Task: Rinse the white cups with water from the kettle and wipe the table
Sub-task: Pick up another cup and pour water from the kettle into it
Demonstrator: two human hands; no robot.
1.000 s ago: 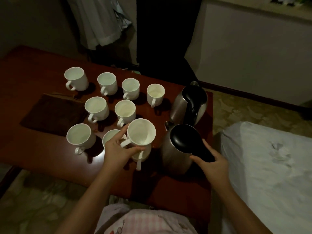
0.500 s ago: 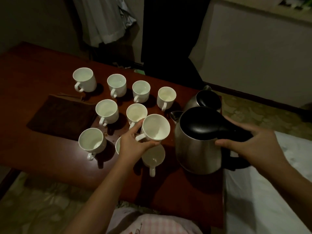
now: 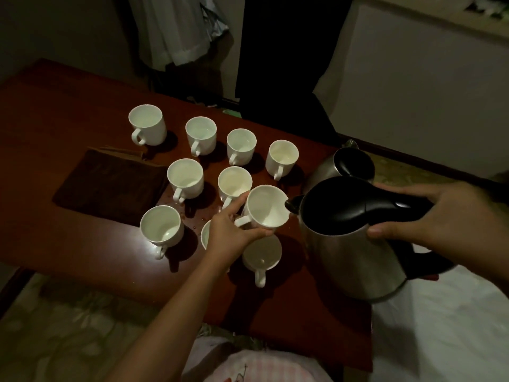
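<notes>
The left hand [image 3: 230, 234] grips a white cup [image 3: 265, 208] lifted above the dark red desk [image 3: 68, 244], tilted toward the steel kettle [image 3: 349, 244]. The right hand [image 3: 429, 213] curls round the kettle's black handle, the spout just touching the cup's rim. Other white cups stand on the desk beside a brown cloth [image 3: 110, 186]; a second kettle [image 3: 344, 166] stands behind.

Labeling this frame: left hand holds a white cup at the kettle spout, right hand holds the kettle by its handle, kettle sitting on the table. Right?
Not quite. The head view shows the kettle lifted off the table and tipped toward the cup. The rest holds: left hand on the cup, right hand on the handle.
</notes>
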